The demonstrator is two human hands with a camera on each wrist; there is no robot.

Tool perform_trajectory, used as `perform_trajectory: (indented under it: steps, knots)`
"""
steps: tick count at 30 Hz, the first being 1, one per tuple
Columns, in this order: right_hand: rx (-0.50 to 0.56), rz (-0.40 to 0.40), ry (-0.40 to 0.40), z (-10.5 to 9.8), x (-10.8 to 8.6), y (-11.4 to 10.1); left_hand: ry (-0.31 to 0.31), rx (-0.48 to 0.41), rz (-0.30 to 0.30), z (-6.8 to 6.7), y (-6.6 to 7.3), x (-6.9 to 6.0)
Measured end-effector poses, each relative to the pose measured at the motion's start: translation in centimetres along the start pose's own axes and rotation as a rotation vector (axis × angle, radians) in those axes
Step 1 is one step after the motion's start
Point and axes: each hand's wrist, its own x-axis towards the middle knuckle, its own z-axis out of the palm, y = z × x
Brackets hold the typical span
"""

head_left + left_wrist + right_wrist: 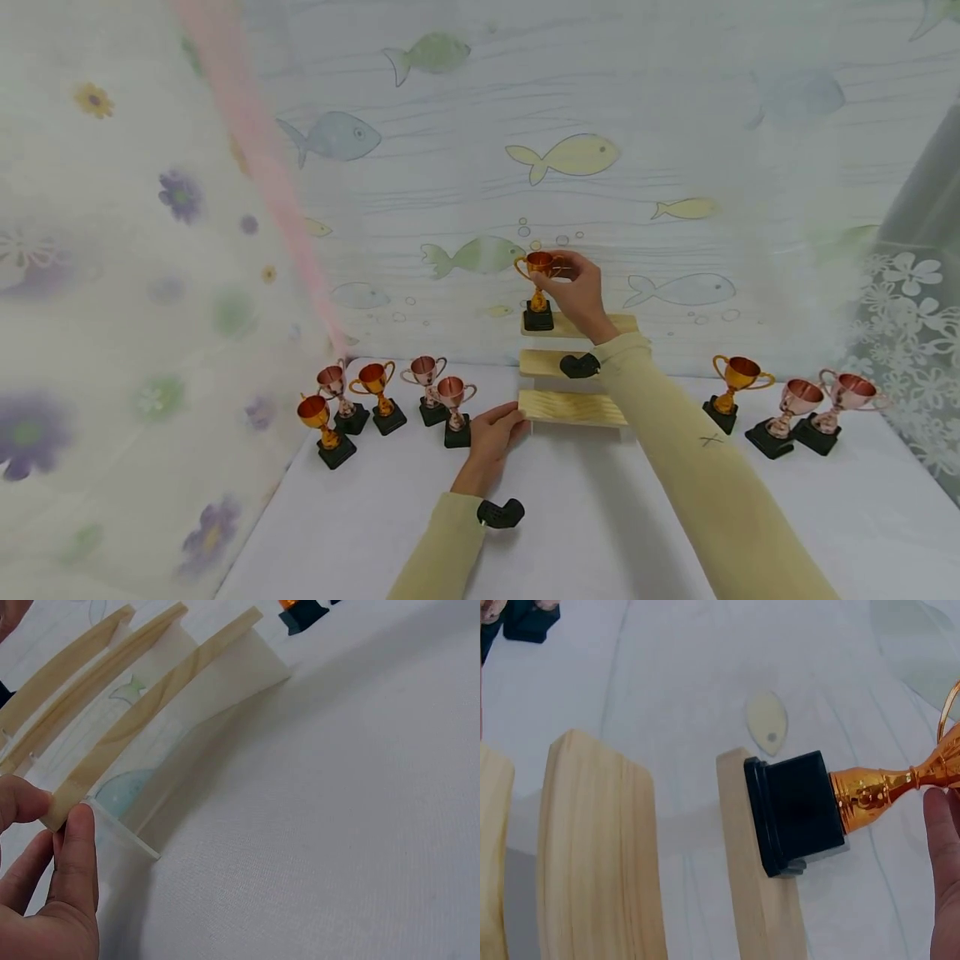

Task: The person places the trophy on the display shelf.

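White tabletop [562,517] fronts a fish-printed backdrop [465,192], left hand [493,440] pinching the lowest shelf [573,408], right hand [582,293] gripping a gold trophy [538,304].

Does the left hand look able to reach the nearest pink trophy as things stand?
Probably yes: the left hand lies close beside this pink trophy, with nothing visible between, though it should first release the bottom shelf.

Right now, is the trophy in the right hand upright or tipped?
Upright: in the head view, the gold trophy has its bowl facing up and black base underneath.
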Motion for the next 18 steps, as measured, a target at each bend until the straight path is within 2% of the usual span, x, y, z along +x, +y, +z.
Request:
perform_trajectory:
  steps: [5,18]
  knots:
    - [0.007,0.014,0.023,0.01,-0.28,-0.15,0.003,-0.014,0.003,0.05,-0.03,-0.02]
    - [-0.013,0.058,-0.013,0.04,-0.15,-0.36,0.008,-0.008,0.005,0.02,-0.13,0.15]
